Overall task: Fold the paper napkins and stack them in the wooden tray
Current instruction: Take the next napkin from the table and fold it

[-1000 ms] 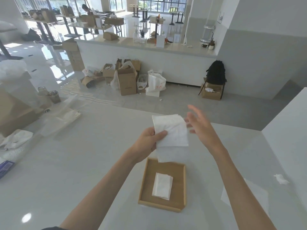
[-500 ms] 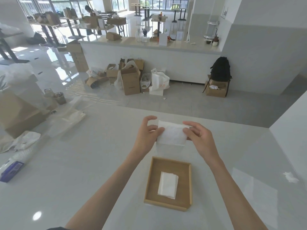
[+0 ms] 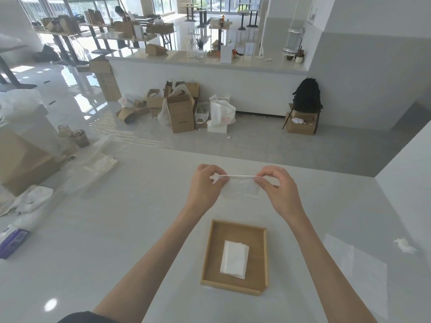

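From the head camera I see both of my hands raised above the white desk (image 3: 116, 229), past the far side of the wooden tray (image 3: 208, 252). My left hand (image 3: 205, 187) pinches one end of a paper napkin (image 3: 240, 186) between thumb and fingers, and my right hand (image 3: 278, 191) pinches the other end the same way. The napkin's top edge is drawn into a thin straight line between the two pinches, and the rest hangs below it, pale against the desk.

The tray lies on the desk between my forearms, nearer to me than the hands. I count one folded napkin (image 3: 234, 259) inside it, lying flat near the middle of the tray floor. So I count two napkins: one held, one in the tray.

Nothing lies between my hands and the tray. Well off to the right there is one small crumpled scrap of paper (image 3: 403, 245) on the desk. At the left edge I see one purple packet (image 3: 12, 241), some clear plastic wrapping (image 3: 93, 169) and a cardboard box (image 3: 21, 159). Beyond the desk, boxes and bags stand on the floor against a white counter, with one black backpack (image 3: 307, 95) to their right.
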`<state>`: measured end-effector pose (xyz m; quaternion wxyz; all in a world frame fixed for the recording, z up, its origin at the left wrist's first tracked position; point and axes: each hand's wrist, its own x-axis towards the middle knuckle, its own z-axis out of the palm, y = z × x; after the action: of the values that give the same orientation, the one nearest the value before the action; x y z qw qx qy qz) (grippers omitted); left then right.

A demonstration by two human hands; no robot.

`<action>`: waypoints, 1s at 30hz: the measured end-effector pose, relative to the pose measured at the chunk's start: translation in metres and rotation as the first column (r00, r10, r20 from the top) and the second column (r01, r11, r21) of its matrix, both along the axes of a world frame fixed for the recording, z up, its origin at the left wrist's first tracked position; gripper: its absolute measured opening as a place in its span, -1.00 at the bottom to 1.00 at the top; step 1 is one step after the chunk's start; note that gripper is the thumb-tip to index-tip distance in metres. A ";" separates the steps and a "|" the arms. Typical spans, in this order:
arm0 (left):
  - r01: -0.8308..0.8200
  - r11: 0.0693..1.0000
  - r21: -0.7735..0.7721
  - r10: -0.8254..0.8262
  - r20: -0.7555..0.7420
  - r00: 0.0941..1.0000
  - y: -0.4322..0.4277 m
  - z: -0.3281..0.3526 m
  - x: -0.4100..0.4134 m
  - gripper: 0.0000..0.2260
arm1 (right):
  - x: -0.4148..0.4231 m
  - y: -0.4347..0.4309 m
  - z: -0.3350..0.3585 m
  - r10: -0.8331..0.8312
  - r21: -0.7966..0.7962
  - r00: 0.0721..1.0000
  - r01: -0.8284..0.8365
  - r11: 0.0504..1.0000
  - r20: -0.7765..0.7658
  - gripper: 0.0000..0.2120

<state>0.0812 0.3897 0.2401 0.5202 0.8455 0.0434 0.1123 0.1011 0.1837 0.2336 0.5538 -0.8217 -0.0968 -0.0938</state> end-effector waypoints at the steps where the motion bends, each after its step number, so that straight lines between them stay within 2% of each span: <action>1: 0.022 0.997 0.067 -0.021 -0.028 0.999 0.001 0.000 0.001 -0.95 | 0.000 0.000 0.002 0.020 -0.012 1.000 -0.020 1.000 -0.007 -0.84; 4: 0.156 0.970 0.187 -0.136 -0.115 0.984 0.005 0.002 0.003 -0.93 | 0.000 0.002 0.006 0.097 -0.025 0.995 -0.098 0.995 -0.023 -0.84; 7: 0.325 0.933 0.157 -0.296 -0.180 0.938 0.005 0.009 0.003 -0.83 | 0.002 0.003 0.013 0.160 -0.051 0.987 -0.161 0.986 -0.013 -0.82; 10: 0.397 0.912 0.106 -0.366 -0.230 0.902 0.002 0.013 0.005 -0.92 | 0.006 0.001 0.021 0.223 -0.061 0.974 -0.225 0.972 -0.047 -0.85; 12: 0.381 0.923 -0.054 -0.383 -0.216 0.898 0.003 0.009 0.004 -0.93 | 0.005 0.000 0.025 0.161 -0.061 0.987 -0.162 0.985 -0.018 -0.91; 14: 0.291 0.881 -0.373 -0.379 -0.186 0.907 0.005 0.004 0.000 -0.90 | 0.002 -0.006 0.023 -0.022 -0.041 0.999 0.023 0.999 0.033 -0.94; 15: 0.228 0.812 -0.538 -0.366 -0.165 0.916 0.005 0.001 -0.003 -0.87 | 0.000 -0.009 0.020 -0.118 -0.008 0.993 0.118 0.993 0.008 -0.88; 16: 0.164 0.720 -0.674 -0.342 -0.140 0.929 0.005 -0.002 -0.005 -0.85 | -0.005 -0.011 0.017 -0.171 0.049 0.981 0.176 0.983 -0.091 -0.78; 17: 0.107 0.618 -0.779 -0.307 -0.113 0.945 0.004 -0.004 -0.007 -0.85 | -0.011 -0.011 0.014 -0.147 0.133 0.959 0.183 0.974 -0.243 -0.66; 19: 0.038 0.409 -0.912 -0.235 -0.065 0.970 -0.003 -0.009 -0.011 -0.82 | -0.025 -0.003 0.006 0.066 0.284 0.856 0.096 0.954 -0.512 -0.48; 21: 0.015 0.244 -0.970 -0.200 -0.035 0.979 -0.012 -0.012 -0.016 -0.78 | -0.039 0.016 -0.004 0.253 0.443 0.779 0.034 0.896 -0.573 -0.47; 22: 0.012 0.195 -0.981 -0.195 -0.027 0.980 -0.017 -0.013 -0.019 -0.76 | -0.044 0.026 -0.008 0.287 0.517 0.785 0.050 0.854 -0.550 -0.48; 23: 0.011 0.178 -0.984 -0.191 -0.024 0.981 -0.022 -0.013 -0.022 -0.74 | -0.046 0.035 -0.011 0.282 0.571 0.805 0.084 0.817 -0.522 -0.50; 25: 0.002 0.211 -0.977 -0.174 -0.036 0.984 -0.030 -0.015 -0.027 -0.74 | -0.047 0.047 -0.011 0.218 0.620 0.852 0.149 0.770 -0.476 -0.57; 28: -0.039 0.278 -0.960 -0.142 -0.081 0.986 -0.034 -0.018 -0.032 -0.76 | -0.042 0.051 -0.005 0.154 0.613 0.895 0.154 0.775 -0.419 -0.56; 30: -0.050 0.294 -0.954 -0.143 -0.096 0.985 -0.034 -0.019 -0.035 -0.79 | -0.041 0.051 0.000 0.180 0.620 0.911 0.099 0.778 -0.371 -0.52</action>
<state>0.0460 0.3555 0.2207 0.9177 0.3784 0.1192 -0.0199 0.0602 0.2351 0.2332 0.8045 -0.5889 0.0403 0.0665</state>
